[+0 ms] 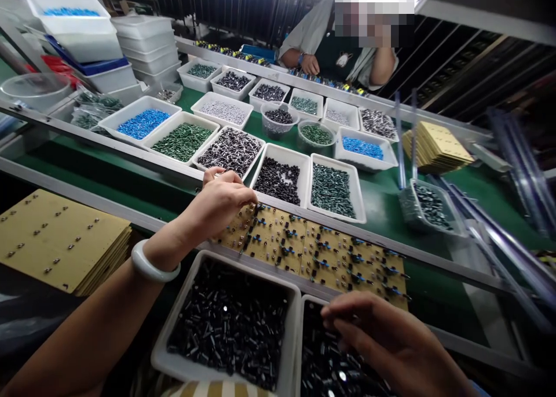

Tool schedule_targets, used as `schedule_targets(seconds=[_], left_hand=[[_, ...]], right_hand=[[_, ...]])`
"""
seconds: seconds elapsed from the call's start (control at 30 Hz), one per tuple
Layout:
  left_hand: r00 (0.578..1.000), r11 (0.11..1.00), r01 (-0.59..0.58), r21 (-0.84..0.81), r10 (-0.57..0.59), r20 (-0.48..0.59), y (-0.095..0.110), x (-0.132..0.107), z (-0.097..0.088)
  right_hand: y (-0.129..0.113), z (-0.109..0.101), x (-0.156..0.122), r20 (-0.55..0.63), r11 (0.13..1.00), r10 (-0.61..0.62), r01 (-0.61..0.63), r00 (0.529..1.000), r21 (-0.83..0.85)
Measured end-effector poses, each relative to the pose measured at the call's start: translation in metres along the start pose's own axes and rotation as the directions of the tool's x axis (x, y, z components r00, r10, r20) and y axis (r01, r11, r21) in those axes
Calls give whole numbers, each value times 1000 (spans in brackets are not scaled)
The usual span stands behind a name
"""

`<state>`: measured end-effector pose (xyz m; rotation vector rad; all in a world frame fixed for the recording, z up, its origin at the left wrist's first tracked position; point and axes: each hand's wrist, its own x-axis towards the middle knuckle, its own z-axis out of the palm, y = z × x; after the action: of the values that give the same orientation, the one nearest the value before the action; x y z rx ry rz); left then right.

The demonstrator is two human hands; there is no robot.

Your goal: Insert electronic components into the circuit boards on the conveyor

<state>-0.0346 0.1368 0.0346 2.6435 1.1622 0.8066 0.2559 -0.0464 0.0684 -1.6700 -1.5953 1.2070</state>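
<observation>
My left hand point(219, 203) hangs with its fingers pinched together over the far edge of a tan circuit board point(278, 240), which is studded with small blue and black components. Whether those fingertips hold a part is hidden. A pale bangle point(152, 263) circles my left wrist. My right hand point(373, 333) curls just above a white tray of black cylindrical capacitors point(343, 356), its fingers close to the pile. Next to that tray stands a matching tray of black capacitors point(230, 321).
A conveyor with a metal rail point(130, 159) runs beyond the board, carrying several white trays of sorted components. A stack of bare boards point(61, 240) lies at left, and another point(436, 148) lies at right. A co-worker's hands point(309, 64) work across the belt.
</observation>
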Motion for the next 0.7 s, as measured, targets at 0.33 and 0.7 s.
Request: schedule_targets(seconds=[0.33,0.7], left_hand=[[949,957,-170,-234,224,222,62,-78,-17],[867,932,-293,-216,354,351,84,-128,20]], right_hand=[[-20,17,76,64,948,-12,-9,998,318],[-45,43,104,89,988,-121,111,989,107]])
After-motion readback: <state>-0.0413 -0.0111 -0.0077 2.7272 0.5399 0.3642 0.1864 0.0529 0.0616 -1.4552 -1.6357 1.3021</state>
